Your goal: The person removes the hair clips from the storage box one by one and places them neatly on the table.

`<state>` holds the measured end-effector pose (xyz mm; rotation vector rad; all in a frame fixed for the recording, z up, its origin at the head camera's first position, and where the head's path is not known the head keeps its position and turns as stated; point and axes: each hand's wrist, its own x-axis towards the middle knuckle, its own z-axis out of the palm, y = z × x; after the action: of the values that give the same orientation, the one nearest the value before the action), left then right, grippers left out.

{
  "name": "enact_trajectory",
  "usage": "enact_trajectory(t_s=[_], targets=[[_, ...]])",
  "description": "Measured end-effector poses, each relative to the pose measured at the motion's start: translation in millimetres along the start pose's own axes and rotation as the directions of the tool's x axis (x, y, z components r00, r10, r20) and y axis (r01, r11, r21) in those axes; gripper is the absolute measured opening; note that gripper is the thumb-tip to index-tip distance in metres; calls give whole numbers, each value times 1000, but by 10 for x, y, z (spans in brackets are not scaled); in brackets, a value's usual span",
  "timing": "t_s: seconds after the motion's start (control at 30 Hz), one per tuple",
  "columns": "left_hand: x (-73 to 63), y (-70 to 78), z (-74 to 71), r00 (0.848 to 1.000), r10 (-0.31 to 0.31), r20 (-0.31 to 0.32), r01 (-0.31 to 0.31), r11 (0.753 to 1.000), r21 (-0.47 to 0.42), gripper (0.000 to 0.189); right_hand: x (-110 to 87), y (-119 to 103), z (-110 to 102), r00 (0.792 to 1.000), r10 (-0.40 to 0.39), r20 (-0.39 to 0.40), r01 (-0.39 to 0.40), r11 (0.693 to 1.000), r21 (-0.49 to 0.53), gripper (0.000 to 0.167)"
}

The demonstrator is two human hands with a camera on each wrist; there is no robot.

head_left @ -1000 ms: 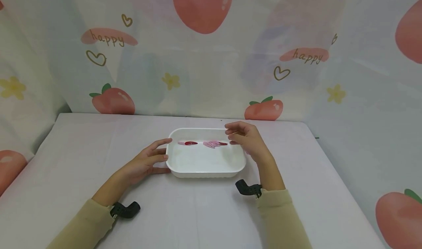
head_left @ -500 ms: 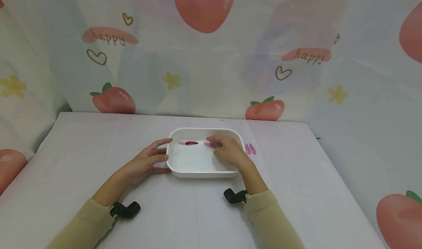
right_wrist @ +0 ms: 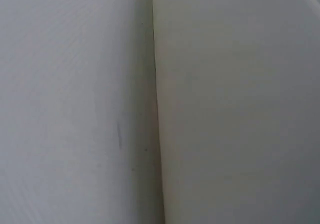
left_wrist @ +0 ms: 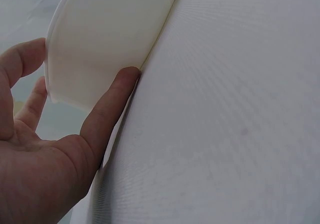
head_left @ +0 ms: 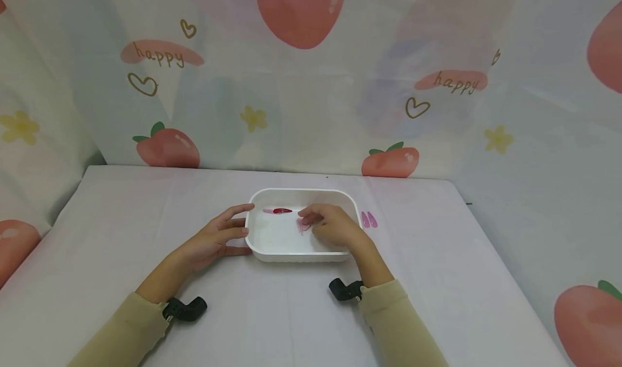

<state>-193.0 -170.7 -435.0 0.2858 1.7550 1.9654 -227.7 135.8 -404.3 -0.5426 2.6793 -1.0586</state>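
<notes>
My left hand [head_left: 211,241] rests against the left end of the white tray [head_left: 301,257], fingertips at its rim. In the left wrist view, the fairly straight fingers and thumb of this hand [left_wrist: 55,154] touch the tray's wall [left_wrist: 95,44]. My right hand [head_left: 335,228] reaches into the tray with curled fingers, which pinch a fanned bunch of pink hair clips [head_left: 302,226]; the fingers partly hide it. A red hair clip [head_left: 282,211] lies at the tray's back left, with a pink one [head_left: 268,211] at its left end.
Two pink hair clips [head_left: 369,219] lie side by side on the white tablecloth [head_left: 427,259], right of the tray. A printed cloth backdrop [head_left: 311,86] rises behind the table. The right wrist view holds only the tray's outer wall [right_wrist: 240,104] and tablecloth.
My right hand has come from the tray's right rim into the tray. The pink bunch has shifted toward the front and turned, with its prongs pointing forward. My left hand has stayed put.
</notes>
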Motion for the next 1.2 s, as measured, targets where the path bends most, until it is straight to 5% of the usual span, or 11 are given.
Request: enact_trajectory(t_s=[0.23, 0.8, 1.2], targets=[[9, -7, -4, 1000, 1, -4, -1, 1000, -3, 63, 3, -8, 19, 999, -52, 7, 52, 998, -31, 46], [-1, -4, -7, 1000, 4, 3, -3, 1000, -4, 63, 8, -15, 70, 999, 10, -45, -16, 991, -134, 38], [-5, 4, 0, 1000, -4, -3, 4, 1000, -9, 63, 12, -20, 32, 992, 99, -78, -99, 995, -1, 51]])
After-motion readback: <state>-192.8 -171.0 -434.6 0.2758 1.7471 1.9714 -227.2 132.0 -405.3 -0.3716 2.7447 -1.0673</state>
